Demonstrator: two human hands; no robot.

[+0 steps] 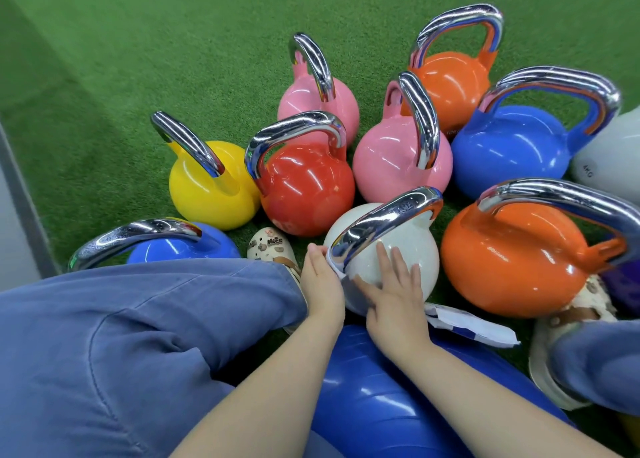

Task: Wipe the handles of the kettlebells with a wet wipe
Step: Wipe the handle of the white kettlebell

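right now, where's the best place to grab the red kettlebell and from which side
Grip the red kettlebell by the top bar of its chrome handle, coming down from above. The bell stands upright and the arch is open underneath, so fingers can likely curl through; its glossy round body offers no hold.

We see a floor [138, 59] of green artificial turf. Directly on it stand the kettlebells in a close cluster: a yellow kettlebell [207, 191], a red kettlebell [308, 194], two pink kettlebells [311, 108] [394, 167], a white kettlebell [405, 250], two orange kettlebells [450, 83] [512, 267] and two blue kettlebells [512, 153] [180, 250]. A grey kettlebell [609, 156] sits at the right edge. A patterned clog [272, 250] rests on the turf between the red and white ones.
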